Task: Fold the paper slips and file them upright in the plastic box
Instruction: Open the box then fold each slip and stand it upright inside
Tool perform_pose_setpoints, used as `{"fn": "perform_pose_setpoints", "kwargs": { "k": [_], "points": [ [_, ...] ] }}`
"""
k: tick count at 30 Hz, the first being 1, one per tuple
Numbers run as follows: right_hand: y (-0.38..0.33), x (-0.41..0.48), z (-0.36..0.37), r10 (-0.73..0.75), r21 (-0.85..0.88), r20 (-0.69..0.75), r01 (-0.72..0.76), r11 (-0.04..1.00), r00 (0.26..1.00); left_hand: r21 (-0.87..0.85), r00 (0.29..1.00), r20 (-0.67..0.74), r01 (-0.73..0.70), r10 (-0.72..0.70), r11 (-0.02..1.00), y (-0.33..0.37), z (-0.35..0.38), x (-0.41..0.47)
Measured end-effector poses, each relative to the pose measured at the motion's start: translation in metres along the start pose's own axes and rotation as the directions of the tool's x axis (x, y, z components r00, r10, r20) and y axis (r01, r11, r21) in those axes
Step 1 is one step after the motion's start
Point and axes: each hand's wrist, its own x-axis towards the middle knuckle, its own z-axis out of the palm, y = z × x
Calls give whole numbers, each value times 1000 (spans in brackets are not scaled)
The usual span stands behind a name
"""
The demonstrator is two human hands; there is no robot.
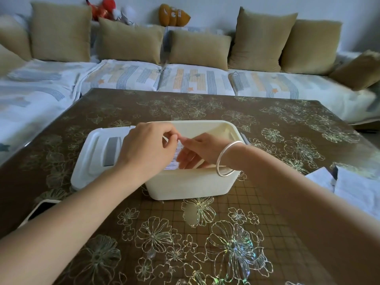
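The left hand (148, 150) is curling over the left end of the plastic box (191, 185), thumb and forefinger pinching what is looking like the top edge of one of the paper slips (174, 159) standing inside. The right hand (198, 153) is reaching in from the other side, its forefinger tip meeting the left fingertips and its other fingers bending down among the slips. Whether they are gripping any I cannot tell, the hand itself hiding that. A silver bangle (226, 159) is hanging on the right wrist over the near rim of the box.

The slips are standing upright in the left part of the box, their print too blurred to read. The box is sitting open on a brown table (205, 108) patterned with shiny flower outlines, and its white lid (92, 157) is lying flat just beside it on the left. A stack of white paper (353, 190) is lying well apart at the right edge, and a phone (41, 208) is lying at the near left, partly under the left forearm. Beyond the table a sofa (185, 79) is carrying tan cushions (61, 31) — soft toys (102, 9) are sitting behind them
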Motion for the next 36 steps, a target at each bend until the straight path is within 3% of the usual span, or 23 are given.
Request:
{"fn": "perform_pose_setpoints", "kwargs": {
  "k": [3, 5, 7, 9, 11, 12, 14, 16, 18, 20, 22, 27, 31, 33, 36],
  "points": [
    [5, -11, -7, -58, -74, -49, 55, 996, 997, -50, 1000, -17, 18, -19, 999, -1, 1, -1],
    [13, -22, -14, -182, -122, -209, 159, 980, 961, -89, 1000, -5, -1, 1, 996, 1, 3, -3],
    [28, -41, -22, -336, -175, -475, 287, 942, 813, -118, 999, 7, -40, 41, 992, 12, 7, -8],
    [50, -69, -24, -390, -178, -715, 388, 904, 580, -154, 994, 1, -108, 109, 982, 30, 15, -15],
    [82, -95, -21, -332, -190, -842, 343, 920, 425, -180, 980, -25, -197, 195, 964, 54, 28, -24],
    [100, -102, -18, -293, -198, -863, 256, 946, 412, -165, 972, -44, -237, 232, 957, 62, 34, -29],
    [149, -116, -15, -177, -240, -859, -72, 968, 481, -106, 951, -89, -304, 296, 947, 81, 50, -43],
    [194, -132, -14, 40, -285, -825, -476, 832, 564, -106, 946, -85, -320, 312, 942, 91, 67, -60],
    [227, -154, -16, 315, -231, -798, -744, 627, 513, -175, 956, -7, -288, 292, 941, 95, 84, -76],
    [243, -174, -14, 460, -191, -747, -818, 543, 480, -216, 958, 81, -252, 275, 943, 95, 99, -88],
    [248, -186, -5, 451, -199, -727, -787, 584, 517, -228, 952, 146, -234, 271, 945, 95, 114, -94],
    [240, -204, 25, 160, -293, -752, -541, 789, 640, -257, 892, 325, -238, 315, 937, 105, 131, -112],
    [234, -208, 42, -176, -468, -757, -335, 818, 629, -244, 784, 486, -304, 388, 921, 104, 141, -131],
    [219, -213, 49, -342, -586, -713, -251, 771, 612, -250, 772, 474, -344, 424, 905, 100, 142, -136],
    [194, -218, 60, -437, -644, -598, -78, 761, 672, -357, 821, 345, -333, 455, 873, 86, 139, -138]
  ]
}}
